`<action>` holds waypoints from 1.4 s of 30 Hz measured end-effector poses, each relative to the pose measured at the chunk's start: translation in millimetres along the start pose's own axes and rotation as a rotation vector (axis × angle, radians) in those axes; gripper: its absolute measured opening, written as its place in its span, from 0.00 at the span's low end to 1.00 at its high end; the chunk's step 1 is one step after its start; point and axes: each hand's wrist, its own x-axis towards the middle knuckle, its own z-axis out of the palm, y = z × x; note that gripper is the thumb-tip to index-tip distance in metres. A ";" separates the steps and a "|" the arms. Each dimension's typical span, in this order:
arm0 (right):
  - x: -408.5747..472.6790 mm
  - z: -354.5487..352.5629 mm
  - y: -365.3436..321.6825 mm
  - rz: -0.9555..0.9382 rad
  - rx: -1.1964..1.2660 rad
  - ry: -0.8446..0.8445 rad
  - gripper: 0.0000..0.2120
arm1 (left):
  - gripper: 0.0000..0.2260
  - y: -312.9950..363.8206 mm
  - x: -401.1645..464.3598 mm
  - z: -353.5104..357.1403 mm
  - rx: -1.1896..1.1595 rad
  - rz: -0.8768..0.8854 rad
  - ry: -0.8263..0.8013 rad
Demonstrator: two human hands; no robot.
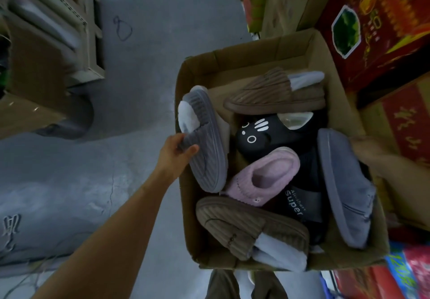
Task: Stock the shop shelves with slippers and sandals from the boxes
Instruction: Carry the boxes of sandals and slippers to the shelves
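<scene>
An open cardboard box holds several slippers. My left hand grips a grey corduroy slipper with white lining at the box's left wall; the slipper is tilted on its side. A second grey slipper stands on its side against the right wall, and my blurred right hand lies against its back, fingers hidden. Between them lie a pink fuzzy slipper, a black cat-face slipper, a black "Super" sandal and two brown corduroy slippers.
Red printed cartons are stacked right of the box. A beige metal shelf unit stands at the upper left on the grey concrete floor. A grey sack lies at the lower left. My trouser legs show below the box.
</scene>
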 end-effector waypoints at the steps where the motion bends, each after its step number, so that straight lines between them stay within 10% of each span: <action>1: -8.5 -3.3 -5.6 0.006 0.016 0.000 0.13 | 0.11 8.2 2.3 3.2 0.094 0.057 -0.007; 13: -16.6 7.3 -14.7 -0.010 0.025 0.100 0.22 | 0.15 97.2 11.5 68.7 0.423 0.341 -0.146; 18: -22.3 8.3 -12.5 -0.012 0.164 0.079 0.27 | 0.16 88.6 0.1 58.9 0.164 0.363 -0.015; 26: -11.2 -3.8 -13.0 0.043 0.250 -0.007 0.21 | 0.18 10.9 4.9 30.4 0.169 0.028 0.383; 31: 10.9 1.7 -3.1 0.070 0.246 -0.017 0.13 | 0.24 -49.4 15.0 20.1 0.093 -0.493 0.099; 42: -17.6 -13.7 -4.9 -0.122 0.055 0.146 0.10 | 0.09 -45.6 5.0 3.2 0.251 -0.298 0.120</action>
